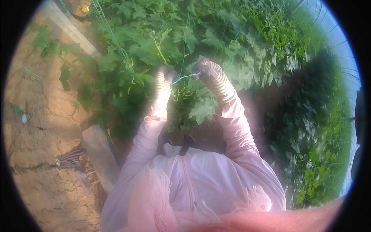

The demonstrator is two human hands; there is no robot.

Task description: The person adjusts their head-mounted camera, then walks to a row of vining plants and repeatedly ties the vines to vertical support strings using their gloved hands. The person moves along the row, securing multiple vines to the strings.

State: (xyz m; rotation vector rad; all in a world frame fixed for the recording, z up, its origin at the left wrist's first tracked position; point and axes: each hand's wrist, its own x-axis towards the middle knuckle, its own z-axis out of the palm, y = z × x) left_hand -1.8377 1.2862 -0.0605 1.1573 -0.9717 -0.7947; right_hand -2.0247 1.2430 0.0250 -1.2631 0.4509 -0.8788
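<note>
My left hand [166,74], in a grey-palmed knit glove with a pale ribbed cuff, is closed around a green climbing vine stem [161,55]. The shoot tip rises above the fingers, with small young leaves. My right hand [206,69], gloved the same way, pinches a length of teal twine [185,77]. That twine stretches slightly slack between both hands; its end at the left hand is hidden by the glove. A pale curled tendril [175,97] hangs just below. Broad lobed leaves [203,110] surround both hands.
Thin support strings [111,37] run upward through the dense foliage. At left, a pale post [72,32] slants over a cracked earth wall [40,139]. A board [100,156] leans beside me. Another leafy row [316,150] stands right, before plastic sheeting [345,58].
</note>
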